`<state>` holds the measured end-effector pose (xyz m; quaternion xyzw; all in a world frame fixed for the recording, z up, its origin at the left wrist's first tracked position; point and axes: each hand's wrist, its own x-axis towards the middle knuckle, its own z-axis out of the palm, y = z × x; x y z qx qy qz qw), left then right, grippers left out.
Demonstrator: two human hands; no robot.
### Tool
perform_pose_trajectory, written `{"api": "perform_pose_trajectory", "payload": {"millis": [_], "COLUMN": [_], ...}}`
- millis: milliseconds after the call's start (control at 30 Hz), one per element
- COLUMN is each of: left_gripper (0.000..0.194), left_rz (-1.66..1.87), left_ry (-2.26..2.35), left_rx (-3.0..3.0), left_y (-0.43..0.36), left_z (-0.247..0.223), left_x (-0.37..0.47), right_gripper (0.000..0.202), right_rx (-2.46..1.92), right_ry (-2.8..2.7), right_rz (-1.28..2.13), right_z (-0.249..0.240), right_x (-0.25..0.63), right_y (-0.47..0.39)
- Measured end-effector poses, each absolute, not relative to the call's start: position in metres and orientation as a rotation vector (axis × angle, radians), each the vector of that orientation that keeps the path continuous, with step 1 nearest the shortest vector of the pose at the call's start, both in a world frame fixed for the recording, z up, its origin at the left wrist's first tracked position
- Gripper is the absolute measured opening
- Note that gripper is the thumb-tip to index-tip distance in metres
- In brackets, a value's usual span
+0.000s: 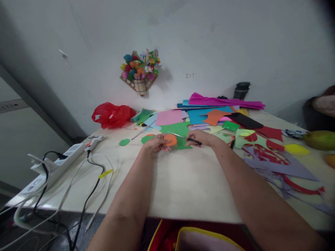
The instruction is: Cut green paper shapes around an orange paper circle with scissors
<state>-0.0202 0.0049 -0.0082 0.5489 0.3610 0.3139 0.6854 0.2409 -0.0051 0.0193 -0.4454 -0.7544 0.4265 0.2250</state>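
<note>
Near the middle of the table, my left hand (pixel 156 143) is closed on a round orange paper piece (pixel 171 139). My right hand (pixel 200 137) is wrapped round the black handle of a pair of scissors (pixel 178 135), whose blades point left, just above the orange piece. Under and behind both hands lies a green paper sheet (pixel 180 128) with curved cut edges. Two green round pieces lie left of my left hand, one (pixel 124 142) apart and one (pixel 147 138) partly under an orange piece.
Colored sheets (pixel 170 117) lie at the back, with a red plastic bag (pixel 112 115) at the back left. A power strip (pixel 56 167) and cables line the left edge. Paper scraps (pixel 282 164), a black phone (pixel 246 120) and a mango (pixel 320 140) are at the right.
</note>
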Motion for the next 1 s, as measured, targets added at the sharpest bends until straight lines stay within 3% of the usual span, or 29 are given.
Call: {"api": "perform_pose_trajectory", "payload": {"millis": [267,433,533,700,1000], "left_gripper": [0.024,0.019,0.02,0.021,0.018], "left_rz": [0.843,0.983,1.033,1.132,1.177], "left_ry": [0.881,0.898,0.917,0.935,0.953], "left_rx": [1.175,1.126,1.109,1.091,1.077], "left_y": [0.002,0.002,0.003,0.008,0.005], "left_z": [-0.003,-0.003,-0.005,-0.01,-0.011], "left_x": [-0.013,-0.007,-0.005,-0.004,0.0], "right_gripper": [0.037,0.03,0.037,0.043,0.032], "right_rx": [-1.368,-1.884,-2.085,-2.155,-2.184], "right_ry": [-1.763,-1.917,-1.972,-1.968,-2.017], "right_rz": [0.973,0.308,0.055,0.057,0.089], "right_z": [0.013,0.015,0.017,0.014,0.018], "right_x": [0.247,0.25,0.248,0.246,0.243], "right_y": [0.0,0.004,0.003,0.003,-0.001]}}
